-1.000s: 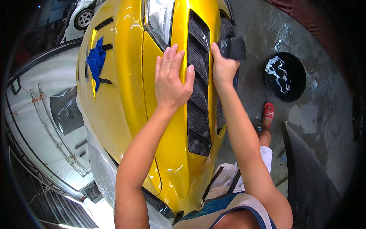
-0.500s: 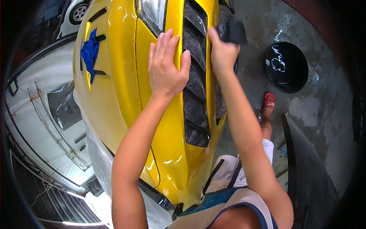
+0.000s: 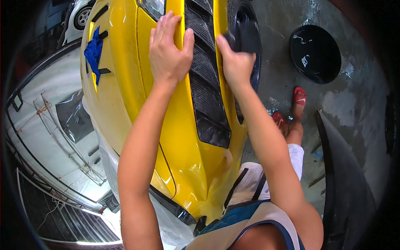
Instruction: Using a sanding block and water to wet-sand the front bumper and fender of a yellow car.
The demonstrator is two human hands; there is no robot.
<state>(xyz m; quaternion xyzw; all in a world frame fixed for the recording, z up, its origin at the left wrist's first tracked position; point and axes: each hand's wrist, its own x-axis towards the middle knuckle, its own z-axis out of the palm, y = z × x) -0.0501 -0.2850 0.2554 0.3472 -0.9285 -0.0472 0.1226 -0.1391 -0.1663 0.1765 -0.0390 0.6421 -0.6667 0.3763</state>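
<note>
My left hand (image 3: 168,52) lies with fingers stretched out on the yellow car body (image 3: 166,121), just below the clear headlight (image 3: 152,7) and beside a long black textured vent (image 3: 206,112). My right hand (image 3: 236,62) is closed on a dark, flat, squarish tool (image 3: 246,37), blurred, at the yellow edge right of the vent. The tool is in front of a black wheel, which it partly hides. Farther left, a crumpled blue cloth (image 3: 93,50) rests on the hood by its black slotted openings.
A large black basin (image 3: 314,54) sits on the wet concrete floor (image 3: 337,104) to the right, above my red-sandalled feet. A curved dark panel (image 3: 348,166) is at lower right. Clear plastic sheeting (image 3: 110,154) hangs along the car's left, and a white car (image 3: 75,25) stands top left.
The view has shifted, so car and basin sit higher in the picture. My right hand and tool have moved slightly down along the edge relative to the car. A second sandalled foot now shows.
</note>
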